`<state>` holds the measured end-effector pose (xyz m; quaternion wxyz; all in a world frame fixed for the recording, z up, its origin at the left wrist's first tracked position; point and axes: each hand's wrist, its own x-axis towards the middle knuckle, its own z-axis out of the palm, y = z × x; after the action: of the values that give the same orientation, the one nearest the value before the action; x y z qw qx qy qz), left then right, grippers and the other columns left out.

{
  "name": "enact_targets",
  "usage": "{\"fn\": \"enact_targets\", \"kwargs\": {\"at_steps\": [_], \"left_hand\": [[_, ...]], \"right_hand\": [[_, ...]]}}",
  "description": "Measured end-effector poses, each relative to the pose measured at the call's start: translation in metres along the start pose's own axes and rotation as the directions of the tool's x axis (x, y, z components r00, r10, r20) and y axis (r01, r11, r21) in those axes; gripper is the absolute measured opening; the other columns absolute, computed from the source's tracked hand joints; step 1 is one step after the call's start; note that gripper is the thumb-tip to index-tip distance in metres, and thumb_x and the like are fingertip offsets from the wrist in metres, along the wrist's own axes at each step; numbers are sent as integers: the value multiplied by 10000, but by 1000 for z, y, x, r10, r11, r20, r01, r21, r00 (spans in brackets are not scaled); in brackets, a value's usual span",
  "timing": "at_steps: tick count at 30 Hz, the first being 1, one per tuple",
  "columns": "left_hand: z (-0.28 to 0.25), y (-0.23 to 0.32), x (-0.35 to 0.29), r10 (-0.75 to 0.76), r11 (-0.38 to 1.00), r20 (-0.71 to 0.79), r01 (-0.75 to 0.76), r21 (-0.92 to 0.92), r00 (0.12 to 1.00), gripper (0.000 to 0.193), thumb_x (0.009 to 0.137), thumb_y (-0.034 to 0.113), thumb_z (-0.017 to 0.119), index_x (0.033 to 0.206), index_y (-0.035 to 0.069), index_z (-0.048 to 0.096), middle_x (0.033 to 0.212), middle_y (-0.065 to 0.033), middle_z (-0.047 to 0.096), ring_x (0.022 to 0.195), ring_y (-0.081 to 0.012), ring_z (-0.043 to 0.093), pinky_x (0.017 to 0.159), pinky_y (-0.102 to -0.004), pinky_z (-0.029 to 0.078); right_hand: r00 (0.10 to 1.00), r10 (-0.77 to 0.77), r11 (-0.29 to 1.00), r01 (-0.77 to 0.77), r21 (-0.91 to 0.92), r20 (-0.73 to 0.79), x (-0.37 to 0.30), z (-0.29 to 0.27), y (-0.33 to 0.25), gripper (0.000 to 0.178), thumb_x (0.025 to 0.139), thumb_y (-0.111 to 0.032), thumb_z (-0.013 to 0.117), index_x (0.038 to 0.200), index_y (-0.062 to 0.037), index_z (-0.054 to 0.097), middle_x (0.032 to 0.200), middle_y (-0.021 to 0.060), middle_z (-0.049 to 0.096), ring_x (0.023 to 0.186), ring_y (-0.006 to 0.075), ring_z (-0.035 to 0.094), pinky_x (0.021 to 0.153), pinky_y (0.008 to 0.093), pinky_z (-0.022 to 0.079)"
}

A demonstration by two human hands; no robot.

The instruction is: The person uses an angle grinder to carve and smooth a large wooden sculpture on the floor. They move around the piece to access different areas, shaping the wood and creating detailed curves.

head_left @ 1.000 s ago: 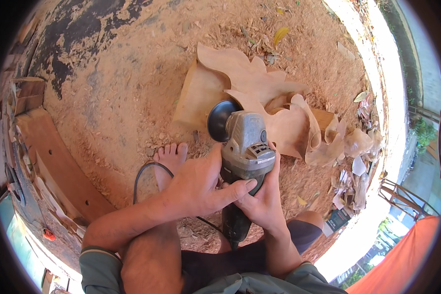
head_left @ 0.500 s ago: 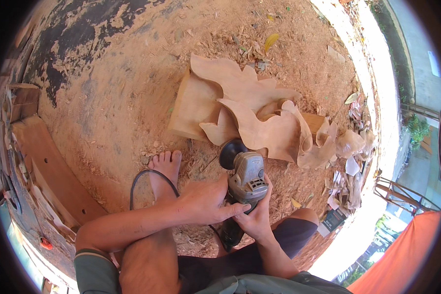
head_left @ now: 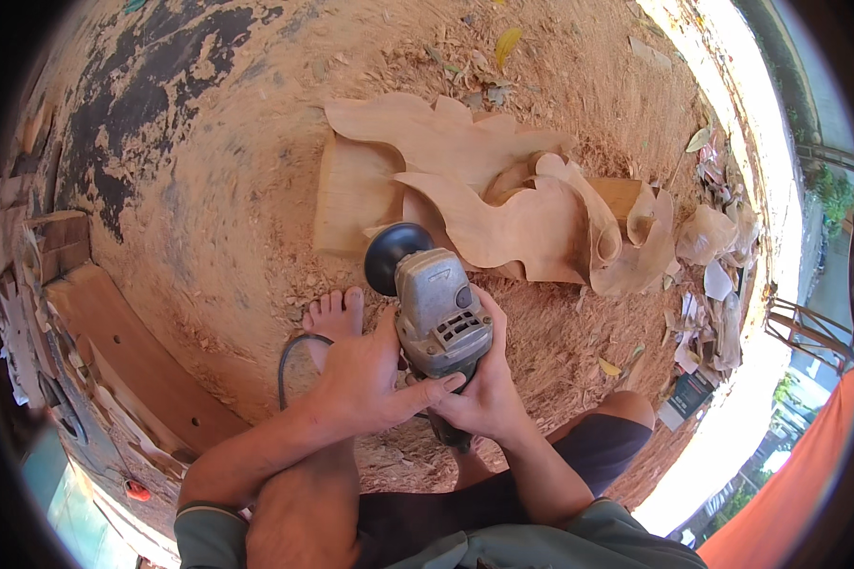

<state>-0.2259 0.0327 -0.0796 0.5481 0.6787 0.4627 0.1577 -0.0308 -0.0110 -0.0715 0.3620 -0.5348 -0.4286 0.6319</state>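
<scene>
The left hand and right hand both clasp the angle grinder from its two sides, hiding much of its dark lower body; most left-hand fingers are out of sight behind it; the black cord passes behind the left forearm; the round black disc, at the grinder head's ten o'clock, covers a tip of the wood carving, and whether they touch I cannot tell; the rim cuts off the orange cloth at four o'clock. The carving lies at the grinder's one o'clock, pale brown and smooth, with scalloped leaf edges, curled scrolls at its three o'clock end and a plain block at its nine; chip-strewn ground stretches from it to the long plank near nine; a bare foot sits just beside the disc, at its seven; heaped litter edges three o'clock.
</scene>
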Motion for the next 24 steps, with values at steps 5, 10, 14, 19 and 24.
{"fn": "enact_targets", "kwargs": {"at_steps": [5, 10, 14, 19, 24], "left_hand": [[32, -2, 9, -164, 984, 345, 177, -8, 924, 956, 916, 697, 726, 1378, -102, 477, 908, -256, 739, 833, -435, 765, 750, -492, 604], [36, -5, -1, -69, 991, 324, 101, -84, 943, 930, 919, 643, 761, 1401, -95, 466, 976, -264, 745, 905, -429, 769, 800, -487, 604], [16, -5, 0, 50, 985, 47, -42, -166, 998, 838, 898, 447, 855, 1442, -65, 475, 1142, -230, 738, 1047, -363, 751, 910, -441, 579], [13, -13, 6, 91, 993, 98, -84, -77, 991, 837, 920, 477, 820, 1454, -62, 466, 1170, -258, 729, 1022, -398, 759, 888, -462, 593], [43, -2, 15, -230, 973, 480, 217, 82, 847, 931, 943, 639, 726, 1470, -68, 429, 1009, -273, 747, 845, -478, 753, 770, -522, 605]], "right_hand": [[987, 86, 990, -99, -96, -133, -41, -18, 22, 1140, 835, -5, 847, 1661, -30, 62, 1474, 212, 524, 1361, 276, 587, 1144, 426, 490], [990, 60, 995, -69, -69, -129, -52, -12, 9, 1139, 838, -13, 842, 1663, -19, 56, 1465, 231, 549, 1346, 304, 619, 1129, 433, 506], [999, -18, 994, 14, -107, -34, -16, -5, 0, 1147, 838, -43, 846, 1674, -24, 61, 1449, 255, 588, 1320, 323, 650, 1100, 436, 526], [997, -13, 997, 7, -81, -80, -14, -3, 15, 1126, 827, -72, 852, 1673, -27, 110, 1412, 256, 636, 1287, 349, 682, 1083, 443, 537], [978, 46, 982, -81, -171, -203, -50, -21, 30, 1128, 823, -80, 867, 1664, -12, 118, 1407, 256, 634, 1298, 343, 676, 1092, 450, 536]]}}
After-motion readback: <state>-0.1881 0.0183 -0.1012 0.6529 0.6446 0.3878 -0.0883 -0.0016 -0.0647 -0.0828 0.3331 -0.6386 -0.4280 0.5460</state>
